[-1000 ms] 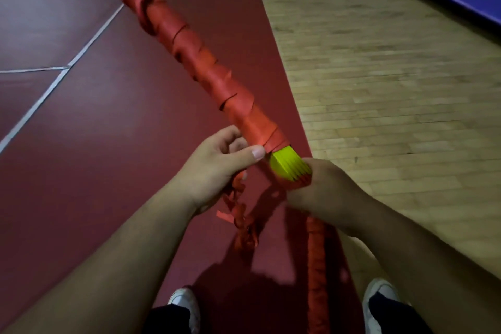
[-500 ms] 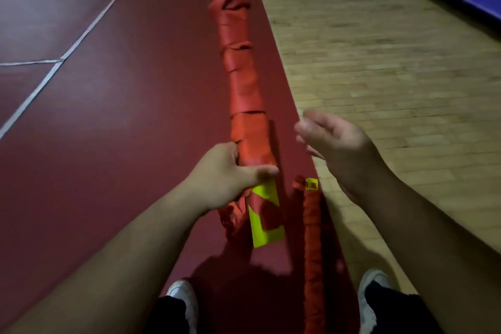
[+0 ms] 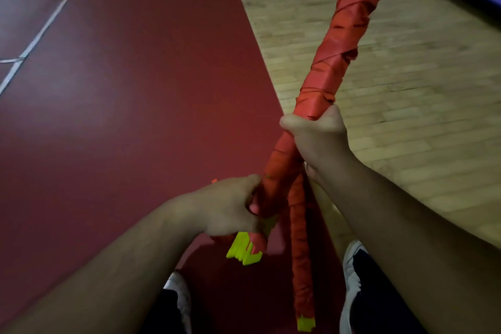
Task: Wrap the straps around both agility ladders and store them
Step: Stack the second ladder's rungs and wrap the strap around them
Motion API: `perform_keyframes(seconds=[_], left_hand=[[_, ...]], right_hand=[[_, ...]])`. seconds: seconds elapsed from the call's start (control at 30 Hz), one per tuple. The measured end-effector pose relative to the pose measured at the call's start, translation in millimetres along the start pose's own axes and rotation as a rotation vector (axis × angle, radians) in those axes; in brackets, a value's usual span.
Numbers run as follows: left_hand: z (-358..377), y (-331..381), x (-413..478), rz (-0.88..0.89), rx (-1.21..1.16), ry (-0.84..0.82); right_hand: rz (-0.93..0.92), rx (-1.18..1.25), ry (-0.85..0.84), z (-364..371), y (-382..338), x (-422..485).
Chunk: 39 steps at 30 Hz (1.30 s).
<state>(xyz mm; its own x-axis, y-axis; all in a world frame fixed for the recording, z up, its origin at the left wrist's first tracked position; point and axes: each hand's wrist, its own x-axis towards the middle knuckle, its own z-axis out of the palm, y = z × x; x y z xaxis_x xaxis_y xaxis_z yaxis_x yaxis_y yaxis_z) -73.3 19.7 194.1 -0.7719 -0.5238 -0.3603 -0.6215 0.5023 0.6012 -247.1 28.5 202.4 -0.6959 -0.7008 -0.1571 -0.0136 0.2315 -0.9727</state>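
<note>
Ladder bundle (image 3: 339,43) strap-wrapped in orange, held tilted, top toward far-right corner of view | left hand (image 3: 225,211) fingers clamped round its lower end, just above yellow-green rung tips (image 3: 242,251) | right hand (image 3: 317,141) fingers curled tight round it higher up | second ladder bundle (image 3: 298,252) lower, between shoes (image 3: 349,279), along right edge of red floor (image 3: 135,89) beside wood floor (image 3: 406,116)

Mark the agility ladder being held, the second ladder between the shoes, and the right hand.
held agility ladder (image 3: 334,62): head view, orange strap wrapping on its upper half.
second agility ladder (image 3: 299,252): head view, mid-length of its wrapped bundle.
right hand (image 3: 317,141): head view, back of the hand.
</note>
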Motion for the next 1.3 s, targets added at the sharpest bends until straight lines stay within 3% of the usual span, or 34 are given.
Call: perform_keyframes(seconds=[0.1, 0.2, 0.4, 0.53, 0.63, 0.73, 0.9, 1.0, 1.13, 1.23, 1.3], left_hand=[[4, -6, 3, 0.001, 0.180, 0.165], [5, -21, 4, -0.056, 0.252, 0.213], [-6, -49, -5, -0.092, -0.452, 0.005], [-16, -62, -14, -0.080, -0.573, -0.036], [-18, -59, -16, -0.001, -0.607, -0.005], [-19, -63, -16, -0.013, -0.496, 0.099], [-17, -79, -18, -0.085, -0.020, 0.253], [-23, -88, -21, -0.124, 0.132, 0.246], [-28, -100, -25, -0.125, 0.149, 0.200], [-19, -104, -25, -0.109, 0.148, 0.284], [-8, -97, -23, -0.134, -0.152, 0.418]], right_hand=[[-0.103, 0.006, 0.112, -6, -4, 2], [-0.168, 0.031, 0.170, -11, -9, 6], [-0.089, 0.122, 0.004, -17, -10, 12], [0.033, 0.324, -0.192, -23, -9, 13], [0.048, 0.347, -0.233, -26, -9, 14], [0.025, 0.262, -0.177, -27, -9, 17], [-0.028, 0.162, -0.160, -34, -12, 25], [-0.039, 0.130, -0.157, -39, -12, 29], [-0.046, 0.088, -0.158, -46, -7, 32], [-0.066, 0.072, -0.151, -48, -6, 33], [-0.069, 0.038, -0.164, -48, -4, 31]])
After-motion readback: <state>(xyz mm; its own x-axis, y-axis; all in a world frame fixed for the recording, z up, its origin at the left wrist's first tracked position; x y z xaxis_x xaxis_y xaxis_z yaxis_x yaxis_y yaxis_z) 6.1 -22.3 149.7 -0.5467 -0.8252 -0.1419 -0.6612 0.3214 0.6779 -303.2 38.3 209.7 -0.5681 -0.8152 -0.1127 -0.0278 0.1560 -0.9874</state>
